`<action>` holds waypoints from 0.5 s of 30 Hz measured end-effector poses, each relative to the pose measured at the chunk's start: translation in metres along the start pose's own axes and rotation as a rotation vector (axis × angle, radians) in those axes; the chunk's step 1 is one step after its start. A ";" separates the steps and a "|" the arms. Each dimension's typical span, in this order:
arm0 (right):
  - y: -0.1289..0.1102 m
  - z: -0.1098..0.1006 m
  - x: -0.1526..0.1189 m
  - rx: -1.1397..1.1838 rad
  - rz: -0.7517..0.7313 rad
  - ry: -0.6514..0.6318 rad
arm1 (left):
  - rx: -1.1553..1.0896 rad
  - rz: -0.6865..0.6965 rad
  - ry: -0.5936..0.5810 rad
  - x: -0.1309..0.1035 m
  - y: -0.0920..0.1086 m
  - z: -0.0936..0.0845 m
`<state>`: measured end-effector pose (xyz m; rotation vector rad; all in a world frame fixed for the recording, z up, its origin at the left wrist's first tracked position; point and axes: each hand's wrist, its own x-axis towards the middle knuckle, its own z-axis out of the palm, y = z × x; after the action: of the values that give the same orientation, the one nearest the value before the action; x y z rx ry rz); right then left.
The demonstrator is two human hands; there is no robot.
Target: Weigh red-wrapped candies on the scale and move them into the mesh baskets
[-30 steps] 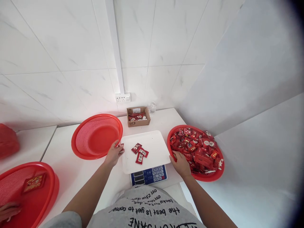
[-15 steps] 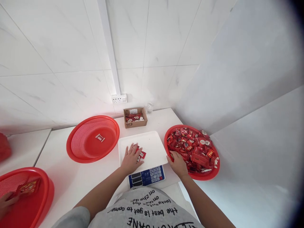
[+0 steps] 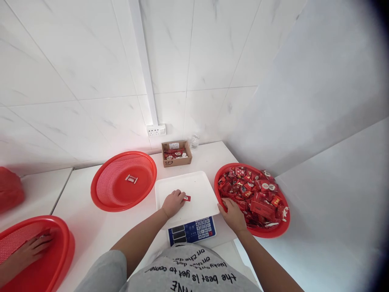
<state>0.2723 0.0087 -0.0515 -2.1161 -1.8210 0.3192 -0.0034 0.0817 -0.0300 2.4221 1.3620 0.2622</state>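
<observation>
My left hand [image 3: 174, 203] is closed round small red packets on the white tray [image 3: 197, 184] of the scale; one packet [image 3: 187, 198] sticks out past its fingertips. My right hand [image 3: 233, 215] grips the near left rim of a red basket [image 3: 218, 174], close to the tray's right edge. That basket is heaped with red packets [image 3: 261, 194]. Below the tray shows the scale's blue keypad panel [image 3: 191, 231]. A second red basket [image 3: 100, 178], left of the tray, holds one small red and white packet [image 3: 131, 179].
A cardboard box [image 3: 176, 161] with red packets stands behind the tray, beside a clear glass-like object [image 3: 194, 141]. At the lower left, another person's hand [image 3: 33, 248] reaches into a third red basket [image 3: 65, 243]. A red bag-like item [image 3: 10, 190] lies at the far left.
My left hand has gone from spread flat over the packets to closed round them. The other person's hand has moved right inside its basket. The view has shifted slightly.
</observation>
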 end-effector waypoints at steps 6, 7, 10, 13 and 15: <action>0.000 0.000 0.001 0.072 0.023 -0.023 | -0.069 -0.228 0.253 -0.012 -0.039 -0.038; 0.000 0.000 0.001 0.094 0.032 -0.030 | -0.075 -0.267 0.291 -0.016 -0.050 -0.047; 0.000 -0.002 0.003 0.190 0.092 -0.069 | -0.092 -0.466 0.471 -0.029 -0.084 -0.070; 0.005 -0.004 0.009 0.324 0.197 -0.120 | -0.089 -0.625 0.550 -0.045 -0.103 -0.080; 0.010 -0.004 0.015 0.367 0.266 -0.194 | -0.086 -0.701 0.532 -0.056 -0.102 -0.079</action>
<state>0.2849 0.0217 -0.0511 -2.1132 -1.4321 0.8790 -0.1389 0.0990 0.0044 1.7092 2.2610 0.7818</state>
